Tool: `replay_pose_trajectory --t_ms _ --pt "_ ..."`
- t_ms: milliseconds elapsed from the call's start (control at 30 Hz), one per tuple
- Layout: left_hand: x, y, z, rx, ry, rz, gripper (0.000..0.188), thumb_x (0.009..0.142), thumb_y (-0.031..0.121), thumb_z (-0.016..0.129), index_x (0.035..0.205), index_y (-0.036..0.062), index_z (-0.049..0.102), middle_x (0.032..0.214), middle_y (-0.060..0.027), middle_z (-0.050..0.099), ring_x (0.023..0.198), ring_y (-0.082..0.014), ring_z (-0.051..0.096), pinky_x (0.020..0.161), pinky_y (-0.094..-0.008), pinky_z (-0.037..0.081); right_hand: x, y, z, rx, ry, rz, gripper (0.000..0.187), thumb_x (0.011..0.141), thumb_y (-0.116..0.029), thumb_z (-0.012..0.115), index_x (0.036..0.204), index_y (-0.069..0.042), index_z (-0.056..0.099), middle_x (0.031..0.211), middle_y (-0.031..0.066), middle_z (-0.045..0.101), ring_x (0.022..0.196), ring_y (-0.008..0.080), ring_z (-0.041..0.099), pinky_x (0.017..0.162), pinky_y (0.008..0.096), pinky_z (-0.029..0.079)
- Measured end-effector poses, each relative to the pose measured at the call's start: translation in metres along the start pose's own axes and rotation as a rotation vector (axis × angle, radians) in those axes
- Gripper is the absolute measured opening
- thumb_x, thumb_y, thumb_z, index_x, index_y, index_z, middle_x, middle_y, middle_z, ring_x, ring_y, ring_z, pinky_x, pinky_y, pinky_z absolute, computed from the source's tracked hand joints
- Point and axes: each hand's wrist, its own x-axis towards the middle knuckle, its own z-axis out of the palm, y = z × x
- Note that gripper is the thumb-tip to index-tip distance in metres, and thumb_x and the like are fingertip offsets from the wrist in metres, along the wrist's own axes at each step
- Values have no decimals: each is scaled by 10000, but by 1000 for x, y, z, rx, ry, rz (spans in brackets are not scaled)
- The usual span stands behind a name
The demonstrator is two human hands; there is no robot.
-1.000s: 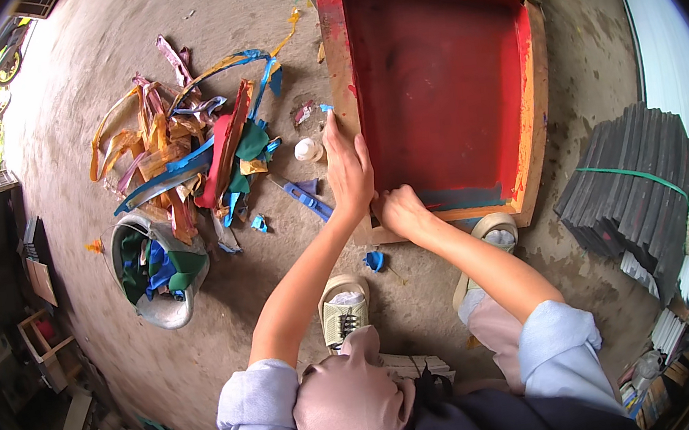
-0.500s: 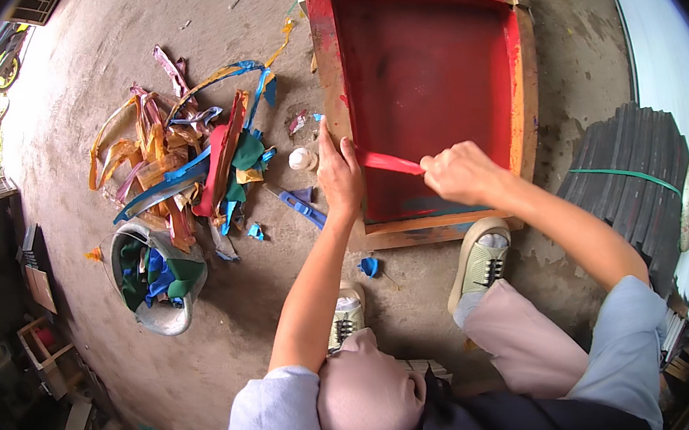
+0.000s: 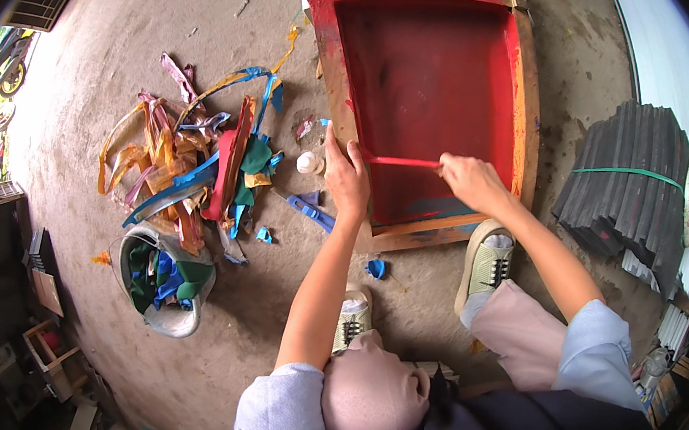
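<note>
On the concrete floor (image 3: 270,308), our left hand (image 3: 347,182) presses flat on the red frame (image 3: 335,89) while our right hand (image 3: 470,184) pinches a thin, limp-looking red strip (image 3: 400,161), best gripped at its end.

So much colour here. The big rectangular wooden frame (image 3: 434,103) has a deep red screen inside, bright red on its left and top rails, orange-tan bare wood along the right and bottom, plus a bluish smear near the lower edge. The thin strip of tape (image 3: 402,162) being peeled off is bright red too. The heap of torn tape scraps (image 3: 194,164) mixes orange, yellow, blue, green, pink and red. The dented metal bucket (image 3: 166,278) is grey-white, stuffed with green and blue. The stack of slates (image 3: 625,174) is dark grey with a green strap. The concrete floor (image 3: 272,325) is brownish grey.
</note>
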Motion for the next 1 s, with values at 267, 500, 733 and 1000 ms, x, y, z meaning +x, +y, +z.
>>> replay_pose_trajectory --t_ms 267,500,733,1000 --pt "1 -1 -1 21 10 -27 458 963 227 416 1387 85 320 1214 -263 531 1060 -423 552 857 -462 454 23 -33 17 -320 46 3 736 729 -268 694 1336 -37 346 1310 178 410 1161 329 460 932 505 397" --pt "0 4 -1 -18 -65 -99 471 945 208 448 1371 49 327 1265 -242 501 1079 -428 529 863 -467 458 56 -75 59 -558 178 -164 417 786 -162 599 1167 -35 490 1279 148 467 1255 269 396 1086 500 246" --pt "1 5 -1 69 22 16 502 933 263 486 1362 46 343 1242 -229 525 1064 -409 547 841 -452 474 62 -79 80 -309 92 -33 85 830 -95 503 818 -35 562 690 162 652 673 282 678 588 384 544" --pt "-3 5 -2 230 23 -23 522 925 331 502 1352 63 368 1220 -170 561 1013 -357 590 784 -435 503 52 -75 46 -241 149 -42 245 920 -179 453 794 -3 567 658 216 629 653 363 658 561 461 536"
